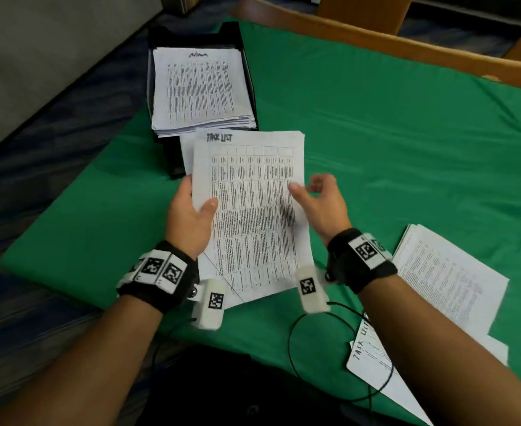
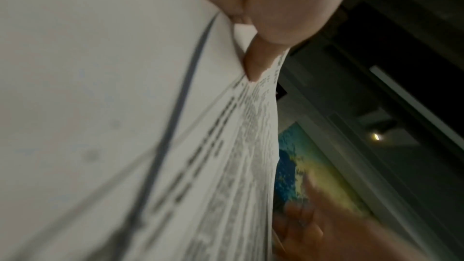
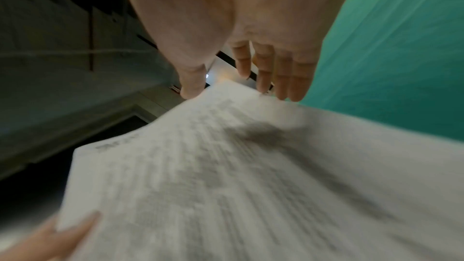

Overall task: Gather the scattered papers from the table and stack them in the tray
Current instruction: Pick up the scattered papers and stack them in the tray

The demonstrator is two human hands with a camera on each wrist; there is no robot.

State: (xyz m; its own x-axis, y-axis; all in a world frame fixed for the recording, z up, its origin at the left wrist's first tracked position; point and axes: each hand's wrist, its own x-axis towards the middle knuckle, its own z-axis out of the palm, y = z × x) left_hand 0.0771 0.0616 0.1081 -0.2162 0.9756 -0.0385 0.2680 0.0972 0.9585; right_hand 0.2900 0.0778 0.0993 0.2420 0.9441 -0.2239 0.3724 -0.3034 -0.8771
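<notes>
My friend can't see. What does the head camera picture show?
A person's left hand holds a bundle of printed papers above a green table, while the right hand hovers open beside it. A black tray behind already holds a paper stack, and more loose papers lie at the right.

Bare green cloth (image 1: 391,142) is lying open ahead and right of the right hand (image 1: 320,204); the filled tray (image 1: 247,72) is blocking ahead-left.
</notes>
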